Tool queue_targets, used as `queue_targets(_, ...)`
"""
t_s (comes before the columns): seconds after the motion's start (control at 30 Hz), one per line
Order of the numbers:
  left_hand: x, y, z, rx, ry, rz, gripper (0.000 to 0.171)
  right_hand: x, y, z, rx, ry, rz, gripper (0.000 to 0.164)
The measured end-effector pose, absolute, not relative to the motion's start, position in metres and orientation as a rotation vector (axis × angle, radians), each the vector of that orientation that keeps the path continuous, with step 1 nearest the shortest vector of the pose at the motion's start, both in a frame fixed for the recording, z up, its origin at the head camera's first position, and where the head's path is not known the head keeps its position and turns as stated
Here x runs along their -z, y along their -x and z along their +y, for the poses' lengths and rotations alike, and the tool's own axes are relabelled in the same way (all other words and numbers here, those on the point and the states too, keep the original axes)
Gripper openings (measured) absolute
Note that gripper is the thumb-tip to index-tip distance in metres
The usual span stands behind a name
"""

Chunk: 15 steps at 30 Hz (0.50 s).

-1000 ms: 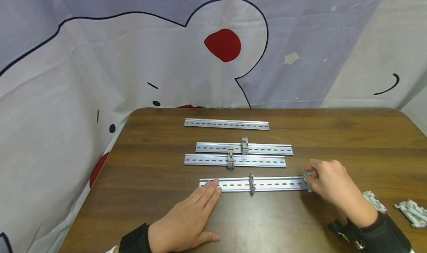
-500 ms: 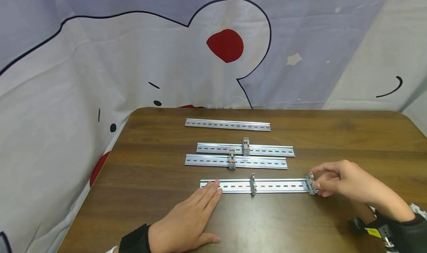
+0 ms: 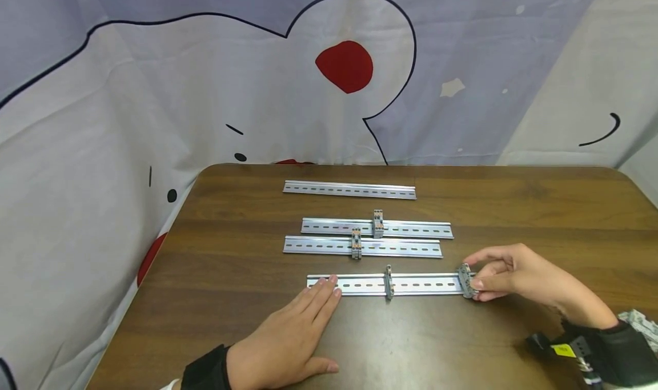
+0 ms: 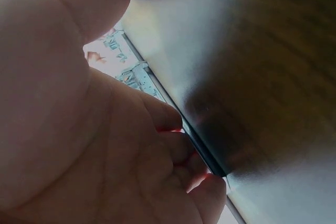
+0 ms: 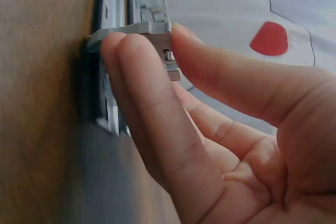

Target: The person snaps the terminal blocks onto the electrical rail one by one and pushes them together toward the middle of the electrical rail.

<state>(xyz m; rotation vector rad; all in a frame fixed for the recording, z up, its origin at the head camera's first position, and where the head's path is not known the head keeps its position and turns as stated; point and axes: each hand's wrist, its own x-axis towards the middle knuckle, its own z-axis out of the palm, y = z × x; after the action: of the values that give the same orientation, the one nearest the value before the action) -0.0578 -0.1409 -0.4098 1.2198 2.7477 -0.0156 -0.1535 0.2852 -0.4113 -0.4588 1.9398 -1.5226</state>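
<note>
Nearest the person lies a slotted metal DIN rail (image 3: pixel 426 284), running left to right. The left hand (image 3: pixel 290 336) lies flat over its left end, fingers straight on the metal; in the left wrist view the fingertips bend over the rail's edge. Close to the other end, a grey terminal block (image 3: pixel 465 281) sits across the rail, and the right hand (image 3: pixel 519 276) pinches it between thumb and fingers. From the right wrist, fingertips press the flat side of the block (image 5: pixel 134 29), with a short stretch of rail showing past it. One thin terminal block (image 3: pixel 389 282) stands mid-rail.
Farther back, two more rails (image 3: pixel 319 245) (image 3: pixel 329 226) carry grey terminal blocks with orange marks. A bare rail (image 3: pixel 349 189) lies near the table's back edge. Beside the right wrist, loose grey terminal blocks (image 3: pixel 640 324) are partly hidden. A printed cloth (image 3: pixel 205 93) hangs behind the table.
The right hand first draws back to the right, its grip loosening, then moves left again. The terminal block at the right end shifts left along the rail. The left hand stays put.
</note>
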Motion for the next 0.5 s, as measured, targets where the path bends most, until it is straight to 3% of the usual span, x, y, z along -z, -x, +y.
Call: queue_targets(0.5, 0.410, 0.057, -0.141, 0.027, -1.248, 2.779, 0.095, 0.411, 0.145, 0.255, 1.550, 0.438, 2.003, 0.053)
